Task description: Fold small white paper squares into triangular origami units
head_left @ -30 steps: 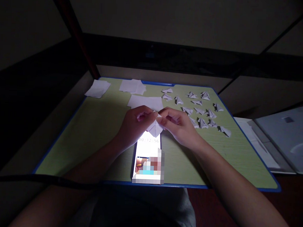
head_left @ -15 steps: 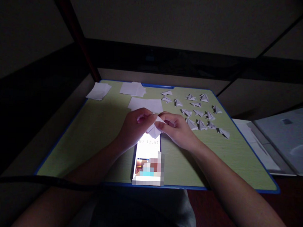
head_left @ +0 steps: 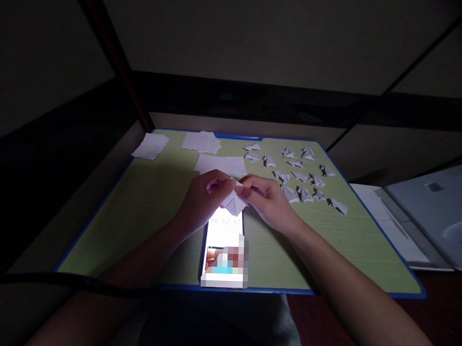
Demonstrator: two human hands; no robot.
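A small folded piece of white paper [head_left: 234,203] is pinched between both my hands, above the top end of a lit phone [head_left: 224,233]. My left hand [head_left: 207,195] is closed on its left side, thumb on the near face. On the right side my right hand [head_left: 266,199] grips it, thumb pressed close to the other thumb. Creases run down the paper towards a lower point. My fingers behind it are mostly hidden. Just beyond my hands lies a flat white paper sheet [head_left: 219,164].
Several folded paper pieces [head_left: 304,194] are spread over the right back of the green table [head_left: 349,248]. Paper stacks [head_left: 150,146] and loose sheets [head_left: 201,141] lie at the back left. A dark cable [head_left: 79,283] crosses the front left. A pale box-like object [head_left: 437,215] stands at right.
The thumbs have shifted slightly on the folded paper, and more of its creased near face shows. The whole view has tilted a little, so the table sits lower.
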